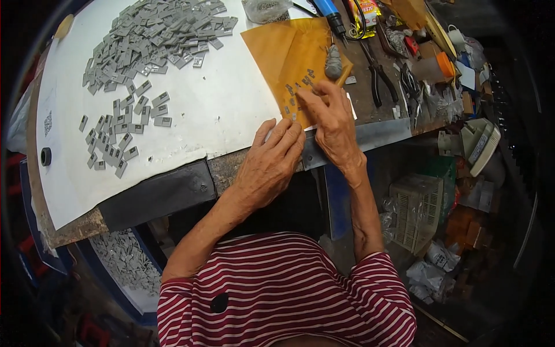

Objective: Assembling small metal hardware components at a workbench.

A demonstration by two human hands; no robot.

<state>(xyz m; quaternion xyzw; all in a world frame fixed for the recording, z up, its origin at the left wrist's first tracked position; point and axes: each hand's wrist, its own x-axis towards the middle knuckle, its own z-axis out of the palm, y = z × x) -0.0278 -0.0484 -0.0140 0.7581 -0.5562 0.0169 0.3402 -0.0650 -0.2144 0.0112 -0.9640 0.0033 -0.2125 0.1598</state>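
Note:
My right hand (335,124) reaches over an amber sheet (272,49), its index finger stretched toward several small dark metal-looking pieces (306,80) scattered there. Whether the fingertip touches one is hard to make out. Beside it, my left hand (273,159) rests at the table's front edge with fingers curled and close together. A small pale thing seems to be between its thumb and fingers, mostly hidden. Left of it on white paper (214,110) lies a loose group of flat grey rectangular pieces (120,128). Behind them is a large heap of the same pieces (156,37).
A tool with a grey wrapped handle (333,62) lies on the amber sheet. Black-handled pliers (381,84) and a blue-handled tool (329,11) are on the right. A clear bag of small parts (267,8) stands behind. Below left, a bin (130,260) holds many grey pieces.

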